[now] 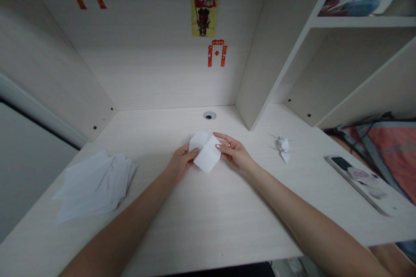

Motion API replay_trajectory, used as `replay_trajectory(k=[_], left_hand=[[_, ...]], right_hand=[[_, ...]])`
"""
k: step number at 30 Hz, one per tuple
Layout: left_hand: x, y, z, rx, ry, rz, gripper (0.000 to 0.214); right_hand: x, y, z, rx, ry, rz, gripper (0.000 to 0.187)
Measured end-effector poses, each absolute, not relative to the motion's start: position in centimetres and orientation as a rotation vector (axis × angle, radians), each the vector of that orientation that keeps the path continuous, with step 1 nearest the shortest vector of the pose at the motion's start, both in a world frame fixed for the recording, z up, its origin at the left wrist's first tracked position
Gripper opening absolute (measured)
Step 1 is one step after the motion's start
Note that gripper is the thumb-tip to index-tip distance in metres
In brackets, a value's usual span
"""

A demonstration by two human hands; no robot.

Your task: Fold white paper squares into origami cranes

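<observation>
A small folded sheet of white paper (pixel 208 156) is held up between both hands, above the middle of the white desk (pixel 195 220). My left hand (pixel 182 160) pinches its left edge, with the thumb on the front face. On the other side my right hand (pixel 235 152) grips the right edge between thumb and fingers, its index finger stretched along the upper corner. A ring shows on one right finger. Creases split the paper into a flap at the upper left and a diamond-shaped face in front.
To the left lies a loose pile of white paper sheets (pixel 97 186). A small folded white paper piece (pixel 283 149) rests at right, near a phone in a decorated case (pixel 360 184). A round cable hole (pixel 209 115), an upright divider (pixel 260 95) and a red-grey bag (pixel 390 147) stand beyond.
</observation>
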State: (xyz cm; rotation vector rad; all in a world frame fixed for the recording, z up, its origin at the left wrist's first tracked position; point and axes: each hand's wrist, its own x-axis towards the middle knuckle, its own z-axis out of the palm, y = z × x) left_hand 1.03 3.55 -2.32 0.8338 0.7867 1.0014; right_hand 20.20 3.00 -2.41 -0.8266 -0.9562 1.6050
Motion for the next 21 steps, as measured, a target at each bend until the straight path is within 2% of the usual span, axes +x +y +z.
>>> replay_trajectory(k=[11, 21], left_hand=[[1.3, 3.0, -2.5, 0.737, 0.729, 0.894, 0.025], [1.4, 2.8, -2.5, 0.720, 0.696, 0.817, 0.024]], right_hand=[[19.0, 2.2, -3.0, -0.741, -0.949, 1.743, 0.026], [18.6, 1.9, -3.2, -0.801, -1.004, 1.591, 0.018]])
